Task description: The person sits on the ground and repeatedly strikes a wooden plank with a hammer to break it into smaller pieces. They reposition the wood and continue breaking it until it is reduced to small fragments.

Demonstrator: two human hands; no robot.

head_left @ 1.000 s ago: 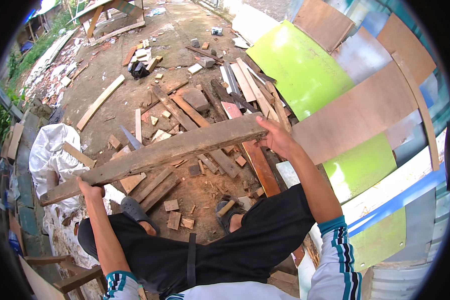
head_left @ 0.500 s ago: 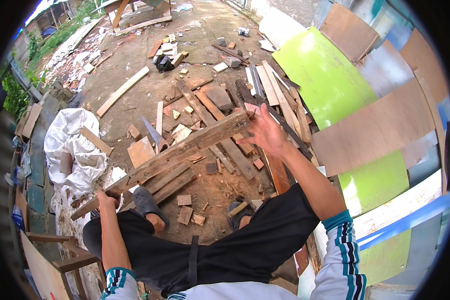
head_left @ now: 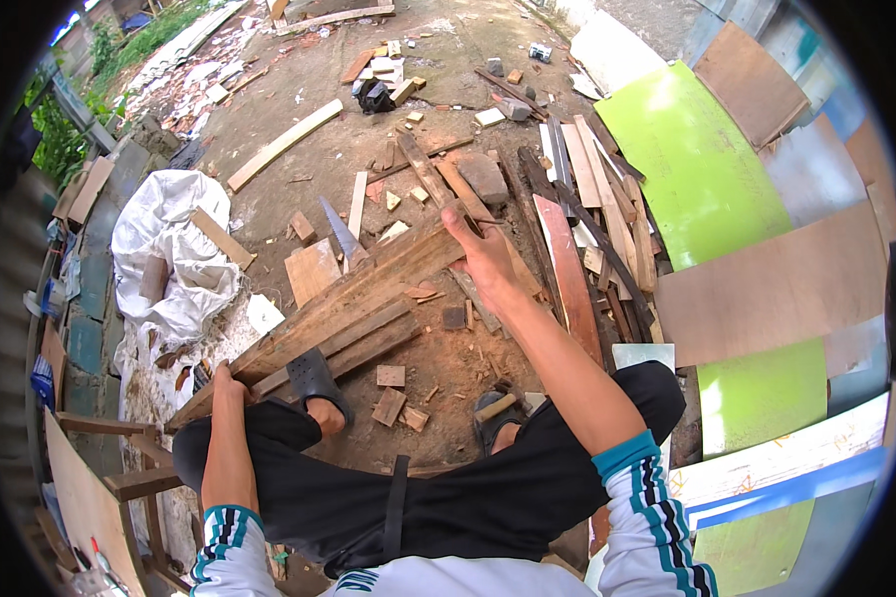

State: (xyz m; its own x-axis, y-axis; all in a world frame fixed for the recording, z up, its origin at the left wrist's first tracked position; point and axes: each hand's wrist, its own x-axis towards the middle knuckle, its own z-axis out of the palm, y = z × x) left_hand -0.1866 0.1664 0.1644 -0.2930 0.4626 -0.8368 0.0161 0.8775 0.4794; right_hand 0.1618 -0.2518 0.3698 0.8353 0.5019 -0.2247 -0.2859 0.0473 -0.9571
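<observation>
Plank (head_left: 353, 298) lay slanted over scrap pile on ground. Left hand (head_left: 221, 383) clasped near end; right hand (head_left: 488, 261) clasped far end. Step: lowering plank. Next move apparently required level set-down, even release.

Long plank (head_left: 338, 308) slanting from lower left up to frame centre, left hand (head_left: 227, 383) at its low end, right hand (head_left: 488, 261) at the top. Sack (head_left: 169, 249) off to the left, saw (head_left: 340, 234) just above the plank, leaning panels (head_left: 707, 179) filling the right side, offcuts (head_left: 393, 398) below the plank.
</observation>
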